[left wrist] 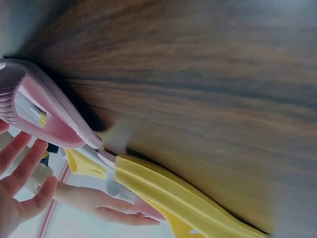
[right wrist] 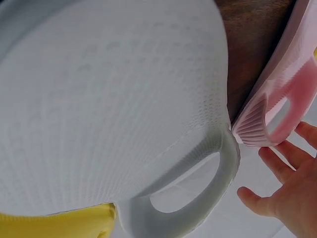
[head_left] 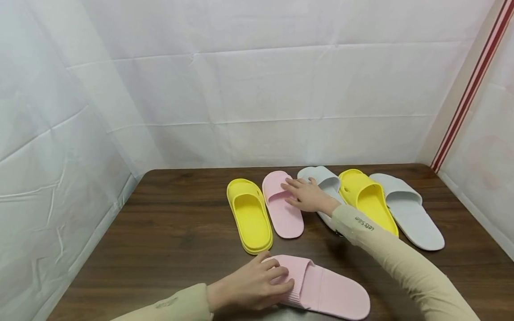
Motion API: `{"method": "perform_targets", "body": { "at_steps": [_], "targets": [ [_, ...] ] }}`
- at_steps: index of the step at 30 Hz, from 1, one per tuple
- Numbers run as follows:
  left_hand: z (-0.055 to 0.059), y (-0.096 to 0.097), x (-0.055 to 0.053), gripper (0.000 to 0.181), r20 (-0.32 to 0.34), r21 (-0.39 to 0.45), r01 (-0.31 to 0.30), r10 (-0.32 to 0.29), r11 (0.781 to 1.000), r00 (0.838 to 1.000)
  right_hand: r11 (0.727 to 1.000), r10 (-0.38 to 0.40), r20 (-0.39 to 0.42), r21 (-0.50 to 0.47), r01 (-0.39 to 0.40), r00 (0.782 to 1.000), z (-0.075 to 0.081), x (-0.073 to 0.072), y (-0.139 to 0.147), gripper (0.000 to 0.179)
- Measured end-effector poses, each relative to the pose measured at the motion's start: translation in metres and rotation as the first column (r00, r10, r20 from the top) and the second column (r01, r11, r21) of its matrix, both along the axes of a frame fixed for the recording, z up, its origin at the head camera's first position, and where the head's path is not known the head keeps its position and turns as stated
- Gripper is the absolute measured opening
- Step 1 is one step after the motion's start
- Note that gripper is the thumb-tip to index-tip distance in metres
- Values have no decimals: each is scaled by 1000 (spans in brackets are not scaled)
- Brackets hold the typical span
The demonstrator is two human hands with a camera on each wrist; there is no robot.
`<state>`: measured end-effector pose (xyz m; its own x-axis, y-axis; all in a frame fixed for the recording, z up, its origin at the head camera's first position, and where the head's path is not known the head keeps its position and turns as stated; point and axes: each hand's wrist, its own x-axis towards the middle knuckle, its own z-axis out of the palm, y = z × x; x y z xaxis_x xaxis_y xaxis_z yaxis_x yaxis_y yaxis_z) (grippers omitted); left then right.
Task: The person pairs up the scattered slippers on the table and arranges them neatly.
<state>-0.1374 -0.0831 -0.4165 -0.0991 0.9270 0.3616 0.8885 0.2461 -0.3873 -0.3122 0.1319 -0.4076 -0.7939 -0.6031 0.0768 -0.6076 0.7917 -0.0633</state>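
In the head view, my left hand point(head_left: 257, 281) is at the strap of the nearer pink slipper point(head_left: 335, 290), which lies sideways at the table's front. The left wrist view shows its fingers point(left wrist: 30, 163) spread, the tips right at the ribbed strap point(left wrist: 37, 106). My right hand point(head_left: 307, 195) reaches over the farther pink slipper point(head_left: 285, 218), fingers extended towards its strap. From the right wrist, those fingers point(right wrist: 277, 166) appear loosely spread beside that pink strap point(right wrist: 253, 126). Under the right wrist lies a grey slipper point(head_left: 330, 183), partly hidden by the hand and sleeve.
Left of the farther pink slipper lies a yellow slipper point(head_left: 252, 220). Another yellow slipper point(head_left: 371, 200) and a second grey slipper point(head_left: 415, 218) lie at the right, the right forearm crossing in front. White sheeting point(head_left: 257, 89) hangs behind the dark wooden table point(head_left: 172, 232).
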Motion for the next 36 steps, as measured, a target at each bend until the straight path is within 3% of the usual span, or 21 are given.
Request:
{"method": "perform_targets", "body": {
  "at_steps": [6,10,18,23,26,30,36],
  "targets": [
    [2,13,-3,22,5,-9,-2,2,1000,1000,1000,4,53,17,-4,999,4,-1,0,51],
    [3,21,-8,22,-24,-11,-4,4,1000,1000,1000,6,76,27,-8,997,6,-2,1,51],
    [2,24,-16,24,-27,-15,-8,8,1000,1000,1000,25,87,15,-26,996,4,-1,5,51],
    [4,16,-26,31,30,-48,-25,26,999,999,999,42,83,-3,-42,996,1,1,10,50],
    [8,11,-38,33,45,-42,-67,69,997,997,998,62,62,-30,-61,996,2,4,14,48],
    [15,4,-60,32,65,39,-142,140,989,988,995,80,34,-57,-78,996,5,10,22,46],
    [23,-7,-98,28,147,93,-260,245,961,958,992,85,26,-97,-83,996,12,20,31,43]
  ]
}}
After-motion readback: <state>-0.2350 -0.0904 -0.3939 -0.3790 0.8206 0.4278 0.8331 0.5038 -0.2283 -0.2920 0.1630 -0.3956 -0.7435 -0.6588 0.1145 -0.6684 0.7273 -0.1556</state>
